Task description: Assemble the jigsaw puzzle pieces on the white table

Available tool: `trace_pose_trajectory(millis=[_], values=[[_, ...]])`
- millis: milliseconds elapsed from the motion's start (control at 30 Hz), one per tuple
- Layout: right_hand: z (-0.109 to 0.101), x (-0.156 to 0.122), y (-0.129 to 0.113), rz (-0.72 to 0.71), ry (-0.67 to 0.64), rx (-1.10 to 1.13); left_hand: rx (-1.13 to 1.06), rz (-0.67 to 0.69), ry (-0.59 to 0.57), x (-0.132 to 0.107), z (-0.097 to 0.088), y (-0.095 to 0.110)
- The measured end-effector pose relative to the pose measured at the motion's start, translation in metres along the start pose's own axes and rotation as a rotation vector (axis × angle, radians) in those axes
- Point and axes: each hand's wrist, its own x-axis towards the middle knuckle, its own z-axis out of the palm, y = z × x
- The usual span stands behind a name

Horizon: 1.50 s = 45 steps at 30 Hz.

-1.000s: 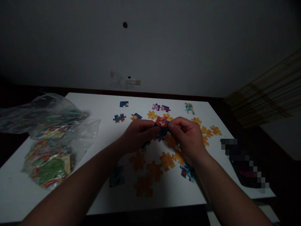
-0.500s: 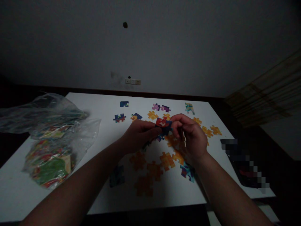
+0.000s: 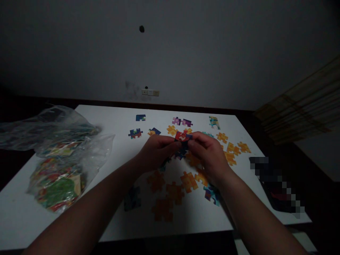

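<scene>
Over the middle of the table, a red and dark blue jigsaw puzzle piece (image 3: 182, 136) is held up between both hands. My left hand (image 3: 155, 152) is closed, pinching its left edge between thumb and fingers. On its right edge, the thumb and fingers of my right hand (image 3: 212, 154) are closed in a pinch as well. Whether a second piece is in the right palm is hidden. Below the hands lie several loose orange puzzle pieces (image 3: 174, 193) and a teal and purple piece (image 3: 211, 195).
Clear plastic bags (image 3: 60, 187) of colourful pieces lie on the left of the white table (image 3: 111, 226). A dark, partly pixelated object (image 3: 276, 191) is at the right edge. Toward the back are purple pieces (image 3: 182, 122), a dark blue piece (image 3: 140, 117) and a yellow-teal piece (image 3: 214, 122).
My right hand has turned and closed in on the piece's right edge. The edge-on piece seen in its palm before no longer shows. My left hand has hardly moved.
</scene>
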Motion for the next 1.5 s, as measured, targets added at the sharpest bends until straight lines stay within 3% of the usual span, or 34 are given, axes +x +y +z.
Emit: trace_pose_trajectory(millis=[200, 300, 400, 533, 633, 767, 967, 1333, 1433, 1500], values=[[-0.002, 0.0, -0.002, -0.025, 0.162, -0.04, 0.024, -0.017, 0.161, 0.006, -0.01, -0.009], [-0.008, 0.0, -0.004, -0.028, 0.118, -0.078, -0.009, -0.048, 0.279, 0.008, -0.018, -0.011], [-0.016, -0.001, -0.004, -0.033, -0.067, -0.293, -0.126, -0.135, 0.35, 0.012, -0.02, -0.011], [-0.021, -0.001, -0.005, 0.08, -0.501, -0.6, -0.19, -0.213, 0.353, 0.015, -0.017, -0.009], [-0.015, -0.002, -0.007, 0.133, -0.611, -0.816, -0.186, -0.225, 0.348, 0.016, -0.016, -0.008], [-0.008, -0.004, -0.007, 0.048, -0.551, -1.057, -0.092, -0.155, 0.453, 0.018, -0.022, -0.011], [-0.011, -0.006, 0.002, -0.081, -0.495, -1.095, -0.054, -0.144, 0.609, 0.026, -0.039, -0.028], [-0.006, -0.003, 0.007, -0.082, -0.433, -1.259, 0.004, -0.157, 0.544, 0.023, -0.04, -0.034], [-0.011, -0.002, 0.001, -0.144, -0.311, -1.281, 0.056, -0.119, 0.553, 0.023, -0.042, -0.033], [-0.018, -0.002, -0.003, -0.209, -0.134, -1.194, 0.091, -0.088, 0.591, 0.024, -0.044, -0.033]])
